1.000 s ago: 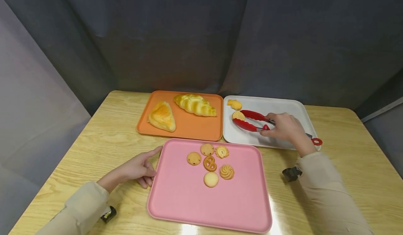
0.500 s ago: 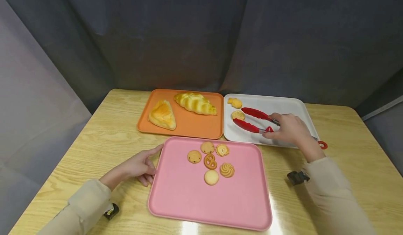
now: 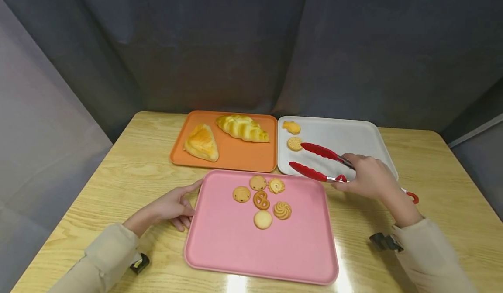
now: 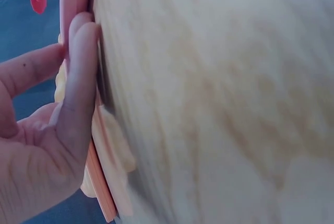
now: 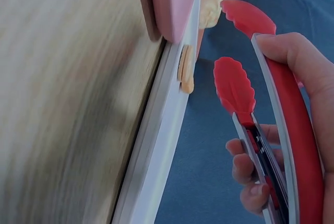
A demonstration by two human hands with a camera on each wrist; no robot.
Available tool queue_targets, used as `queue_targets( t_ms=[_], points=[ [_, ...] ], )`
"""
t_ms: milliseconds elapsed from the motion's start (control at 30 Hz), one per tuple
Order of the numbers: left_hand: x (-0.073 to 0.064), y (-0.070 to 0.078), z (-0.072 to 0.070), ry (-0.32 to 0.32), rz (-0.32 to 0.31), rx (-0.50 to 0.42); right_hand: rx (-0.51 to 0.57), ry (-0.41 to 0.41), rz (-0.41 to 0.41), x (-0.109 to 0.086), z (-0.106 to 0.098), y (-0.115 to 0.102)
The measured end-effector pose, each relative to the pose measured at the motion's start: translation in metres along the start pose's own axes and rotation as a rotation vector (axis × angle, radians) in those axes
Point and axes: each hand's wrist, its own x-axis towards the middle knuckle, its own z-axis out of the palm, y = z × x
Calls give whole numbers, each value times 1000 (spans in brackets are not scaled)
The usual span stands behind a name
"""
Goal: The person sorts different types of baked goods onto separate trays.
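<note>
My right hand grips a pair of red-tipped tongs over the near part of the white tray. The tongs' tips are spread apart with nothing between them. Left of the tips lies a round dotted biscuit, and behind it a fish-shaped cracker, both on the white tray. At the left edge of the pink tray, my left hand touches the rim with its relaxed fingers, one stretched toward the far corner.
On the pink tray lie several cookies, among them a pretzel and a swirl cookie. An orange tray behind holds a triangular bread and a braided loaf. A dark curtain hangs behind the table.
The tongs have spread and drawn back right and toward me, leaving the round biscuit that was between their tips on the white tray. My left hand stays at the pink tray.
</note>
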Motion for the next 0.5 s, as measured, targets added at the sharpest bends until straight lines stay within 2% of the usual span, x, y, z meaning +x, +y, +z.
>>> queue_targets(
  t_ms=[200, 500],
  points=[
    [2, -4, 0, -3, 5, -6, -7, 81, -76, -15, 0, -3],
    [3, -4, 1, 14, 5, -11, -24, 66, -85, -28, -5, -9]
  ],
)
